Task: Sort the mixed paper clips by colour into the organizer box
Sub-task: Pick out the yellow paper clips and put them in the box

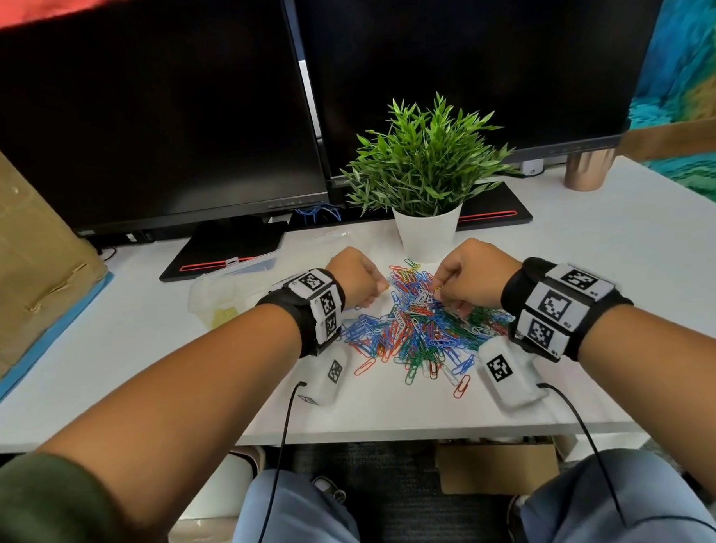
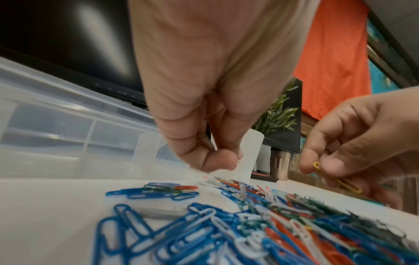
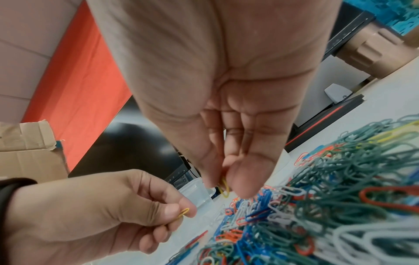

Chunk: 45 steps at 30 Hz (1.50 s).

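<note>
Two yellow clips are pinched, one (image 3: 184, 212) in the left hand (image 1: 354, 277), one (image 3: 225, 186) in the right hand (image 1: 466, 273), above the pile (image 1: 419, 330), seemingly for one compartment of the box (image 2: 68, 129).

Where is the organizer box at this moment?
In the head view, the clear organizer box sits on the white desk at the left, just beyond the left hand, left of the paper clip pile and before the left monitor.

Bare bench (image 1: 128, 352) lies open left and front of the paper clip pile (image 1: 419, 330). Behind the pile a potted plant (image 1: 426, 228) stands close, with monitors (image 1: 160, 115) beyond; the organizer box (image 1: 227, 292) blocks the left rear.
</note>
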Tool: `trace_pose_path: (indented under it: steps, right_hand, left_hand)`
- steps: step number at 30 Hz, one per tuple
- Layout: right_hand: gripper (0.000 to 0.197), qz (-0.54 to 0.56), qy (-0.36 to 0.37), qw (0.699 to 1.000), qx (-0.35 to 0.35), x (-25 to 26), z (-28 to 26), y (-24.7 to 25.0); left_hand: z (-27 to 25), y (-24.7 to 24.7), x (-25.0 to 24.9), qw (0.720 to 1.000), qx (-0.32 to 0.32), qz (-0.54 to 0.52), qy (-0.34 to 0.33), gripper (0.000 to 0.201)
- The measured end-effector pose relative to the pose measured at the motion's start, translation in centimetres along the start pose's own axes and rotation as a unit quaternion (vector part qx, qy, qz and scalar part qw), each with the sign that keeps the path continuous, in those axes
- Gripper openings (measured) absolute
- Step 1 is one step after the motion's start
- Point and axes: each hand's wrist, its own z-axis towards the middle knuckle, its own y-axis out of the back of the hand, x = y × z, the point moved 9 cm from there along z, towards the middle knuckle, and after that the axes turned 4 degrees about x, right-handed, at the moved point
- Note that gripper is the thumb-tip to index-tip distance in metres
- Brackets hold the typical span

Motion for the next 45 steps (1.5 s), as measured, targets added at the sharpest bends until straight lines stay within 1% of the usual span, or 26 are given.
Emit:
trace_pose_path:
  steps: [2,3,5,8,10,12,14,16,20,22,24,25,26,28,30,32,34,36,40,42,45]
  right_hand:
    - [0.006,0.017,-0.001,1.0,-0.003,0.2,0.1,0.0]
    - [0.007,0.026,-0.001,1.0,-0.001,0.3,0.2,-0.1]
    - [0.007,0.055,0.001,0.998,0.009,0.7,0.3,-0.4]
    - [0.008,0.107,0.012,0.994,0.02,1.6,0.6,-0.8]
    - [0.007,0.126,0.025,0.992,0.021,2.4,1.0,-0.9]
    - [0.008,0.137,0.04,0.989,0.026,3.2,1.6,-1.1]
    - [0.008,0.131,0.049,0.99,0.03,4.0,2.2,-1.4]
    - [0.009,0.116,0.046,0.992,0.032,4.3,2.9,-1.7]
    - [0.013,0.121,0.011,0.993,-0.006,3.4,5.0,-0.6]
    - [0.013,0.101,-0.004,0.995,-0.003,2.9,5.9,-0.3]
    - [0.014,0.038,-0.019,0.999,0.001,2.5,6.6,-0.2]
    - [0.016,-0.033,-0.022,0.999,-0.003,2.5,6.9,0.0]
    - [0.021,-0.126,-0.023,0.992,-0.007,2.6,7.1,0.1]
    - [0.035,-0.287,-0.018,0.958,0.01,2.8,7.6,-0.2]
    - [0.042,-0.383,-0.018,0.923,0.044,2.3,8.5,-1.0]
    - [0.043,-0.439,-0.019,0.895,0.071,1.9,8.9,-1.8]
    - [0.041,-0.464,-0.006,0.882,0.079,1.8,9.3,-2.1]
    - [0.037,-0.465,-0.002,0.882,0.074,1.5,9.7,-1.9]
    - [0.022,-0.473,0.001,0.88,0.037,1.6,9.7,-0.9]
    - [0.022,-0.477,0.001,0.879,0.027,1.8,9.4,-0.6]
    - [0.025,-0.445,0.017,0.895,0.024,2.2,9.4,-0.9]
  left_hand:
    - [-0.5,0.0,0.0,0.998,0.008,-0.055,0.011,0.011]
    - [-0.8,-0.1,0.2,0.994,0.013,-0.102,0.024,0.015]
    - [-1.1,-0.4,0.5,0.976,0.026,-0.21,0.05,0.021]
    - [-1.5,-1.2,0.5,0.945,0.054,-0.317,0.059,0.026]
    - [-2.1,-2.2,0.3,0.914,0.079,-0.392,0.071,0.025]
    - [-2.8,-3.8,0.1,0.869,0.107,-0.475,0.091,0.019]
    - [-3.2,-5.2,0.0,0.826,0.12,-0.542,0.101,0.02]
    - [-3.0,-5.8,0.2,0.803,0.107,-0.576,0.108,0.023]
    - [-2.8,-5.2,1.6,0.799,0.056,-0.585,0.128,0.022]
    - [-2.7,-4.7,2.1,0.801,0.043,-0.584,0.126,0.022]
    - [-2.7,-4.2,2.4,0.801,0.034,-0.586,0.116,0.02]
    - [-2.7,-4.0,2.6,0.8,0.03,-0.588,0.114,0.019]
    - [-2.7,-3.8,2.7,0.798,0.026,-0.592,0.113,0.019]
    - [-2.7,-3.5,2.9,0.796,0.02,-0.593,0.116,0.02]
    - [-2.7,-3.4,3.2,0.797,0.018,-0.591,0.121,0.024]
    - [-2.8,-3.5,3.4,0.799,0.023,-0.587,0.129,0.027]
    - [-2.8,-3.7,3.6,0.801,0.034,-0.581,0.137,0.027]
    - [-2.9,-3.8,3.6,0.803,0.045,-0.577,0.143,0.025]
    - [-3.2,-3.9,3.2,0.803,0.06,-0.576,0.141,0.024]
    - [-3.3,-4.0,3.0,0.806,0.065,-0.571,0.14,0.022]
    - [-3.4,-4.3,2.9,0.809,0.069,-0.567,0.142,0.021]
